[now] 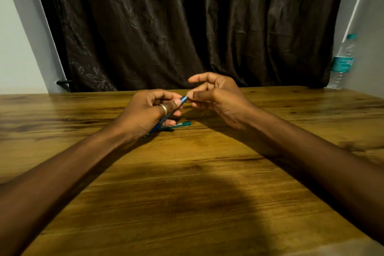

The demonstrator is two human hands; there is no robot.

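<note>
Blue pen (183, 99) is up over the middle of the table (187, 203), gripped by the left hand (145, 114), and the right hand (218, 100) pinches its far tip. I think the tip is being twisted; next the right hand must turn it gently.

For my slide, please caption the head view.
Over a wooden table, the left hand holds a blue pen; the right hand pinches its tip.
</note>
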